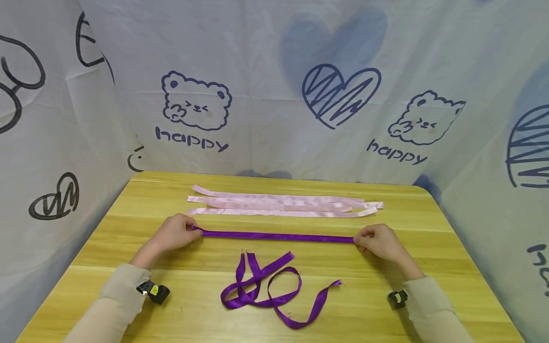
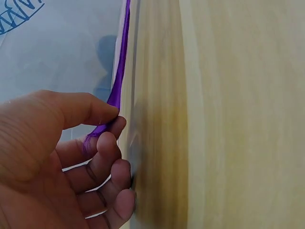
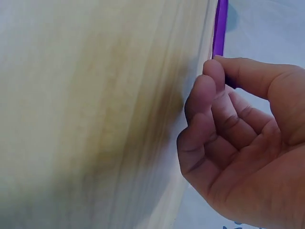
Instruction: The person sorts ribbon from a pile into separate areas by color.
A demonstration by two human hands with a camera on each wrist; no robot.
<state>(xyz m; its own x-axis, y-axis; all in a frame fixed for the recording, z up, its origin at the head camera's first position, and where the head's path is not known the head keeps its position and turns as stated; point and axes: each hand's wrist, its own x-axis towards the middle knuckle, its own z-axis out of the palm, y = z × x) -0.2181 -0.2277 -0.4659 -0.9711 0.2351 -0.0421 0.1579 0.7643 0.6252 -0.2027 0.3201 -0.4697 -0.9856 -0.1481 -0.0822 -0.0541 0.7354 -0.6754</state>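
Observation:
A purple ribbon point(image 1: 279, 236) is stretched straight from side to side between both hands. My left hand point(image 1: 177, 232) pinches its left end between thumb and forefinger; in the left wrist view the frayed tip of the ribbon point(image 2: 119, 81) pokes out past the fingers. At the other end, my right hand point(image 1: 381, 242) pinches the ribbon point(image 3: 219, 28) between thumb and forefinger. Nearer to me, loose purple ribbons point(image 1: 283, 299) lie curled and crossed on the table. Behind the stretched one, several pale pink ribbons point(image 1: 283, 202) lie side by side, roughly parallel to it.
The wooden table point(image 1: 107, 224) has its back edge against a white cloth point(image 1: 257, 95) printed with bears, hearts and the word happy. More cloth hangs at the left and right sides. A dark strapped device sits on each wrist.

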